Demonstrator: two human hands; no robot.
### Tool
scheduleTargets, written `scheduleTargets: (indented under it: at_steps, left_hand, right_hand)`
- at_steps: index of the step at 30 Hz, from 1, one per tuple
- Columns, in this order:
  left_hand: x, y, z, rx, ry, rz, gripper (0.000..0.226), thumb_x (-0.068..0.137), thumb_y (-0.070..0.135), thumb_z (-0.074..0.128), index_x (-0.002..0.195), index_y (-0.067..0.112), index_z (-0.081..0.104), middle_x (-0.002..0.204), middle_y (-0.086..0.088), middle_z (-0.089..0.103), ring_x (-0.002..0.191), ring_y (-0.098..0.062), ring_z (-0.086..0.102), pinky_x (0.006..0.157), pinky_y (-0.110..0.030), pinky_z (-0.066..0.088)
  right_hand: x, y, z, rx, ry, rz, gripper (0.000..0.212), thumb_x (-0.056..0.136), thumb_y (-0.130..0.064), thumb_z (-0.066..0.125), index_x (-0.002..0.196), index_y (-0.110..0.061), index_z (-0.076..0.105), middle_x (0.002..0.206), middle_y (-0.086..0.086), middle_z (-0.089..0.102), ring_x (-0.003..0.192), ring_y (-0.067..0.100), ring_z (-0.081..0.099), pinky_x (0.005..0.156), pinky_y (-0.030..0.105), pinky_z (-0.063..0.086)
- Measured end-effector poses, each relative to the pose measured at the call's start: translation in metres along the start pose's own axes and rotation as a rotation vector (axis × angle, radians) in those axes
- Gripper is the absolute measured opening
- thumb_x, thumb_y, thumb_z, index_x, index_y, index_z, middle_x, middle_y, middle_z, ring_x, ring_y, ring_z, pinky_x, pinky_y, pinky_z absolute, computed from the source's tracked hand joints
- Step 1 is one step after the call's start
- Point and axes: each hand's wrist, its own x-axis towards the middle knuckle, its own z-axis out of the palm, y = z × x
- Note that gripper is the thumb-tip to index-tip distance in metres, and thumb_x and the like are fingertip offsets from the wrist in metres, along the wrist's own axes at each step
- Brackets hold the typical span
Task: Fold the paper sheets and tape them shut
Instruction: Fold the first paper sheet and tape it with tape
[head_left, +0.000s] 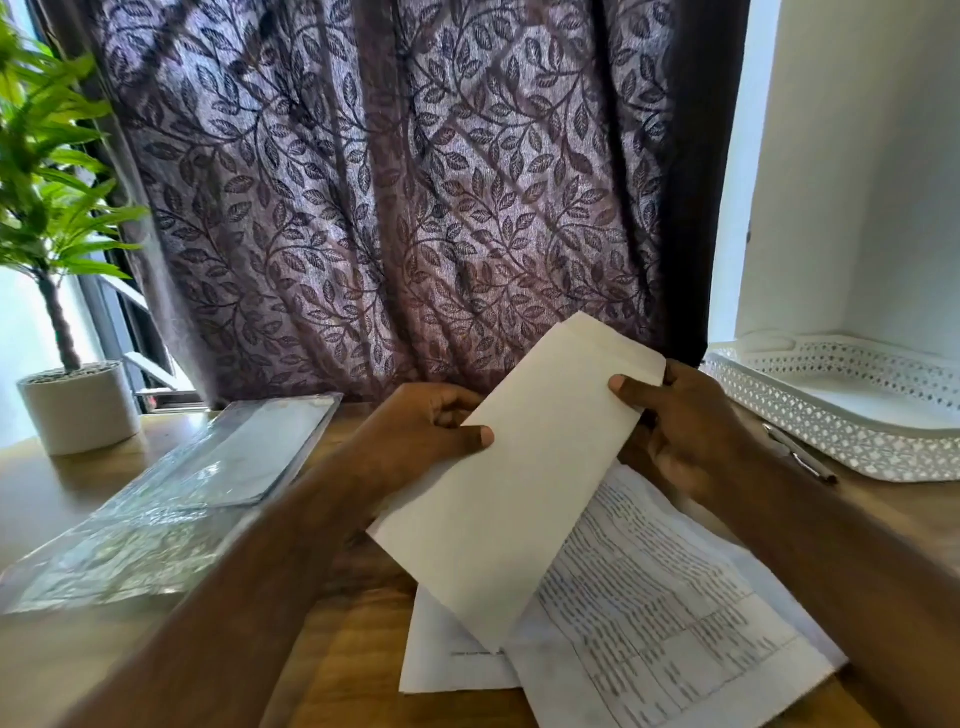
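Observation:
A long white folded paper (514, 483) is held tilted above the wooden table (62, 525), its far end pointing up and right. My left hand (421, 431) grips its left edge, thumb on the front face. My right hand (680, 421) pinches the upper right end, thumb on top and fingers behind. Under it lie printed paper sheets (660, 613) with rows of text, spread on the table.
Clear plastic sleeves (171, 499) lie at the left. A potted plant (78, 400) stands at the far left. A white perforated tray (852, 400) sits at the right with a pen (800, 452) beside it. A patterned curtain (389, 197) hangs behind the table.

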Motion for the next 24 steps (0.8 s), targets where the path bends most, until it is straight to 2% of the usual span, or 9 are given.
scheduleTargets:
  at_steps: [4,9,12,14,16,17,18,20,24]
  left_hand:
    - [-0.005,-0.004,0.000,-0.126,0.015,-0.044,0.021,0.090,-0.002,0.067,0.110,0.005,0.069,0.099,-0.011,0.077,0.076,-0.015,0.074,0.065,-0.023,0.059]
    - [-0.005,-0.004,0.010,-0.246,0.113,-0.040,0.022,0.093,0.007,0.067,0.114,0.003,0.070,0.101,-0.013,0.077,0.075,-0.019,0.073,0.063,-0.024,0.059]
    - [-0.003,-0.006,0.014,-0.375,0.084,-0.129,0.032,0.103,0.025,0.052,0.110,0.001,0.071,0.097,-0.018,0.075,0.074,-0.024,0.066,0.062,-0.029,0.054]
    - [0.000,-0.020,0.011,-0.178,0.109,-0.123,0.029,0.105,0.025,0.049,0.097,0.009,0.071,0.082,-0.007,0.075,0.069,-0.018,0.066,0.064,-0.035,0.058]
    - [0.005,-0.039,0.005,0.431,0.123,-0.012,0.015,0.100,0.029,0.058,0.096,0.021,0.071,0.089,0.000,0.074,0.078,-0.015,0.066,0.077,-0.040,0.059]
    - [0.006,-0.045,0.006,0.662,0.063,-0.001,0.020,0.095,0.037,0.065,0.108,0.023,0.071,0.105,0.001,0.073,0.089,-0.014,0.065,0.083,-0.036,0.056]
    - [0.008,-0.052,0.007,0.779,0.003,-0.040,0.044,0.088,0.049,0.069,0.124,0.023,0.066,0.123,0.002,0.068,0.102,-0.014,0.063,0.089,-0.032,0.052]
    - [0.009,-0.061,0.007,0.767,-0.078,-0.151,0.085,0.077,0.066,0.073,0.146,0.023,0.047,0.147,0.003,0.053,0.125,-0.018,0.055,0.101,-0.033,0.046]
    - [0.008,-0.077,0.002,0.591,-0.177,-0.211,0.113,0.065,0.071,0.078,0.155,0.030,0.025,0.155,0.003,0.044,0.131,-0.020,0.052,0.110,-0.042,0.045]
  right_hand:
    - [-0.001,0.016,-0.002,-0.074,-0.086,0.088,0.024,0.095,-0.010,0.065,0.119,-0.015,0.067,0.109,0.011,0.076,0.093,0.027,0.074,0.066,0.040,0.061]
    - [0.000,0.015,0.001,-0.012,-0.107,0.107,0.022,0.098,-0.007,0.058,0.118,-0.008,0.067,0.108,0.013,0.075,0.085,0.024,0.075,0.066,0.035,0.061]
    - [0.000,0.008,-0.001,0.017,-0.064,0.092,0.022,0.097,-0.001,0.056,0.115,-0.007,0.068,0.104,0.012,0.077,0.085,0.023,0.075,0.067,0.035,0.062]
    - [-0.001,0.003,-0.005,-0.041,-0.060,0.058,0.018,0.098,-0.001,0.055,0.108,-0.007,0.068,0.089,0.009,0.078,0.071,0.019,0.075,0.057,0.032,0.060]
    - [-0.001,0.001,-0.010,-0.194,-0.075,0.027,0.015,0.097,-0.001,0.057,0.106,-0.004,0.068,0.082,0.010,0.077,0.063,0.019,0.074,0.052,0.029,0.058]
    - [0.000,0.003,-0.012,-0.297,-0.091,0.020,0.014,0.096,-0.002,0.059,0.107,-0.002,0.069,0.083,0.011,0.077,0.063,0.019,0.073,0.052,0.028,0.058]
    - [0.000,0.006,-0.014,-0.400,-0.110,0.023,0.015,0.095,-0.002,0.061,0.107,0.000,0.070,0.084,0.012,0.077,0.064,0.020,0.072,0.054,0.028,0.057]
    - [0.002,0.015,-0.016,-0.525,-0.152,0.077,0.015,0.094,-0.003,0.063,0.107,0.001,0.071,0.088,0.014,0.077,0.068,0.023,0.072,0.062,0.030,0.058]
    - [0.004,0.023,-0.022,-0.567,-0.215,0.183,0.018,0.095,-0.002,0.062,0.111,0.001,0.069,0.104,0.024,0.074,0.086,0.033,0.071,0.079,0.042,0.058]
